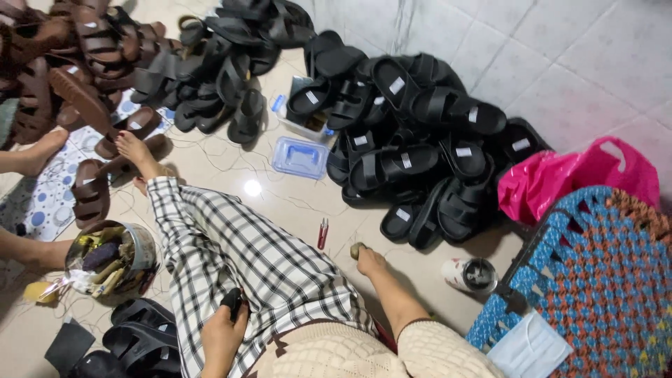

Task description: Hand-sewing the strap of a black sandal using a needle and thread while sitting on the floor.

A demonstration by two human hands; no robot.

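Note:
I sit on the tiled floor in checked trousers [231,259] with one leg stretched out. My left hand [222,334] rests on my thigh, closed around a small black object [232,301]. My right hand [369,262] reaches down to the floor on my right, its fingers closed on a small olive-brown lump [357,248]. Red thread snips [323,233] lie on the tiles just left of that hand. A large heap of black sandals [413,147] with white labels lies beyond it.
Brown sandals [77,63] and more black sandals [224,63] are piled at the far left. A clear box with a blue lid [299,156], a round tin of scraps [143,245], a cup [470,274], a pink bag [560,178] and a woven chair [602,280] with a face mask [528,348] surround me. Another person's foot [38,150] is at left.

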